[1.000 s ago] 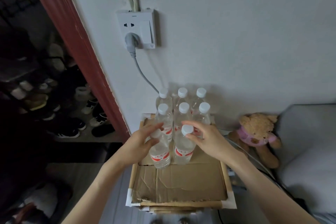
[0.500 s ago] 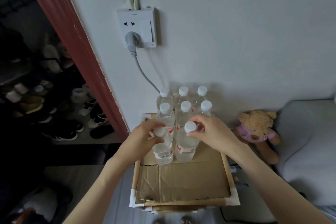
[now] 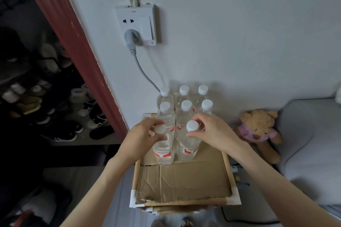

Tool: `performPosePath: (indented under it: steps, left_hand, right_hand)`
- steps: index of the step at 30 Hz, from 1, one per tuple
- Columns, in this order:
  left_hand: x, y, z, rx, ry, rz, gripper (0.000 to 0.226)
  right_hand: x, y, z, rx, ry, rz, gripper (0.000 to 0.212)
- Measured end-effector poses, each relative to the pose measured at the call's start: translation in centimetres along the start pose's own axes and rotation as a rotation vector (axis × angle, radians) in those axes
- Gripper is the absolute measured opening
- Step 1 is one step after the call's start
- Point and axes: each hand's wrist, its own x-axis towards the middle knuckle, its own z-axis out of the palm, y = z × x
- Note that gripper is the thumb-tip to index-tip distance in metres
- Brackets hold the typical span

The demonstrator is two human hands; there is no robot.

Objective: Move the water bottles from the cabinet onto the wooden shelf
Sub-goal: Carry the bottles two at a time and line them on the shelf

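Several clear water bottles with white caps and red labels stand on a cardboard-lined wooden shelf top against the wall. My left hand grips the neck of the front left bottle. My right hand holds the neck of the front right bottle, fingers around it just below the cap. Both bottles stand upright on the cardboard, side by side. Behind them two rows of bottles stand close to the wall.
A grey cable runs from the wall socket down behind the bottles. A teddy bear leans right of the shelf beside a grey cushion. Shoes fill a dark rack at left.
Both hands have pushed their bottles a little farther back toward the rows by the wall and set them upright; the grips have slid up near the caps.
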Motion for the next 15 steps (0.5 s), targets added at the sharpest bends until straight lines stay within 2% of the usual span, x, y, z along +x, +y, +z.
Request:
performPosePath:
  steps: [2, 7, 12, 15]
  left_hand:
    - [0.0, 0.1, 0.6, -0.019, 0.017, 0.010, 0.036]
    - [-0.3, -0.1, 1.0, -0.043, 0.007, -0.009, 0.053]
    - [-0.4, -0.1, 1.4, 0.001, 0.025, -0.043, 0.038]
    - [-0.2, 0.5, 1.8, 0.028, 0.040, -0.049, 0.034]
  right_hand:
    - [-0.1, 0.0, 0.2, -0.027, -0.001, 0.002, 0.040]
    - [-0.6, 0.9, 0.4, 0.030, -0.154, 0.018, 0.054]
    - [-0.9, 1.0, 1.5, 0.150, -0.106, 0.047, 0.040]
    - [-1.0, 0.8, 2.0, 0.192, -0.031, 0.073, 0.041]
